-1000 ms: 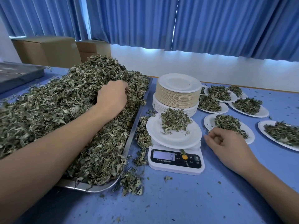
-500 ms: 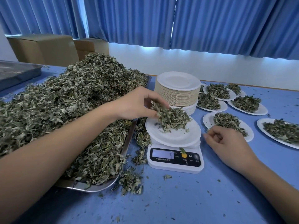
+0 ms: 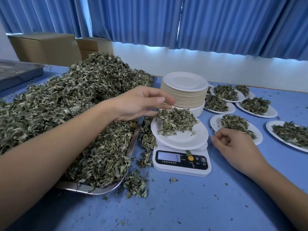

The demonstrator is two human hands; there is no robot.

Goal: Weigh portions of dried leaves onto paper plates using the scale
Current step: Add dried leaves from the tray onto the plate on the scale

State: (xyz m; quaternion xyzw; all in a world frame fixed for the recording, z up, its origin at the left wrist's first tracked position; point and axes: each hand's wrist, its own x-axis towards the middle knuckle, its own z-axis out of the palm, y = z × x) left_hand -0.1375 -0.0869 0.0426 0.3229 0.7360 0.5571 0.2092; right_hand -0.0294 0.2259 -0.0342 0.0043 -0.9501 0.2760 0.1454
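L hand (image 3: 138, 104) splayed above plate (image 3: 183, 140).

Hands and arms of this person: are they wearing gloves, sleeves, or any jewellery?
No gloves: the left hand and right hand are bare. The left forearm and right forearm are bare too, with no sleeve showing up to the picture's edge. No ring, watch or bracelet shows. The one nail that shows clearly, on the left hand, is short and unpainted.

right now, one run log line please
left hand open over leaf portion | plate on scale | display 5 | right hand idle, loosely curled beside scale
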